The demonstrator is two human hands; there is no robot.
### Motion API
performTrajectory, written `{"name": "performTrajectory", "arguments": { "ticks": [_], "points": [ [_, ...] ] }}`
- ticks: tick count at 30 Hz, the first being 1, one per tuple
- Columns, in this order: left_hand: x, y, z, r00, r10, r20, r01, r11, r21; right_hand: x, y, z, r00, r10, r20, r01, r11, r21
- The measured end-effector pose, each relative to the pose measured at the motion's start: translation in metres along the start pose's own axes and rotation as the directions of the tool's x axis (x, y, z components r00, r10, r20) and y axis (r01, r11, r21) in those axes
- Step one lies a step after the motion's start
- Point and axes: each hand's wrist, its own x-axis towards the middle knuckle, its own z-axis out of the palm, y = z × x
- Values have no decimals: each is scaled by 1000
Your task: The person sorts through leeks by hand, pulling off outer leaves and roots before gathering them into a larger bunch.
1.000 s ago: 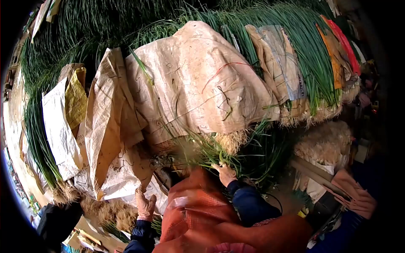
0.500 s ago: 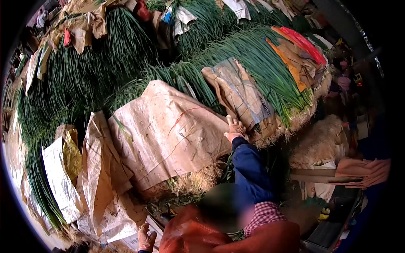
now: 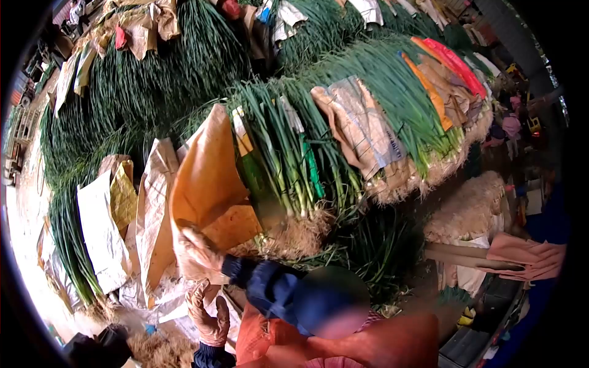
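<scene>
My right hand (image 3: 204, 256), gloved and in a navy sleeve, is closed on the edge of a brown sack sheet (image 3: 211, 178). The sheet stands folded up to the left, its orange-brown side showing. Beside it, green onions (image 3: 282, 153) lie exposed, with pale stalks and stringy roots (image 3: 297, 233) toward me. Below my right hand is my gloved left hand (image 3: 210, 316), its fingers apart and curled slightly, with nothing visible in them. A green strip (image 3: 311, 165) and a yellow-and-white packet (image 3: 242, 132) lie among the leaves.
More onion heaps (image 3: 153, 80) stretch across the back. Another sack (image 3: 362, 126) covers part of the near row. A white sack (image 3: 103, 233) hangs at the left. On the right are a root-covered bundle (image 3: 469, 205), a pink cloth (image 3: 527, 254) and people farther off.
My right hand has swung left with the sheet's edge, uncovering onions that lay beneath. My left hand has risen further into view. The whole scene has shifted slightly right.
</scene>
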Motion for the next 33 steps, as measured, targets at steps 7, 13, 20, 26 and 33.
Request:
{"name": "performTrajectory", "arguments": {
  "ticks": [7,13,20,26,33],
  "points": [
    [-59,-87,1,976,-208,59,213,973,-95,-48,9,-39,936,326,136,-349,912,216],
    [-72,-127,30,922,-279,269,346,904,-250,-128,129,-146,344,910,-229,-855,204,-477],
    [-85,-145,51,897,-150,416,223,966,-131,-136,152,-150,478,865,-153,-830,388,-400],
    [-81,-164,55,879,-128,459,194,976,-100,-101,80,-173,675,738,16,-547,515,-660],
    [-71,-160,73,827,-121,549,267,944,-193,-144,66,-151,654,744,135,-719,667,-196]
  ]
}}
